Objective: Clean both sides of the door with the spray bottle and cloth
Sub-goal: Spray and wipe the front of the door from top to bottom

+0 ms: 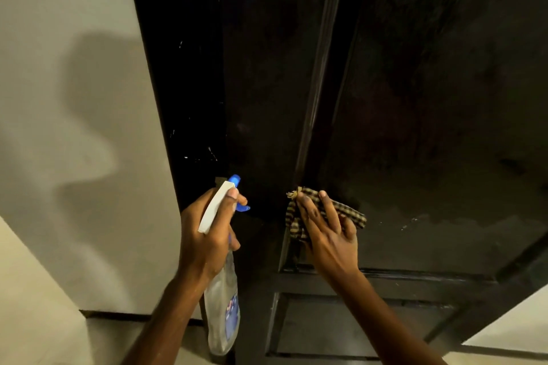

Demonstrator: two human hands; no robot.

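A dark panelled door (415,98) fills the middle and right of the view. My left hand (204,234) grips a clear spray bottle (222,305) by its white and blue trigger head, nozzle towards the door. My right hand (329,234) presses a brown checked cloth (296,216) flat against the door, near the raised vertical moulding and just above a horizontal rail. Its fingers lie straight over the cloth. The door surface to the right of the cloth looks wet and streaked.
A pale wall (74,98) stands left of the dark door frame (178,83). Light floor tiles (124,341) show at the bottom left. A pale surface (519,326) sits at the lower right beyond the door.
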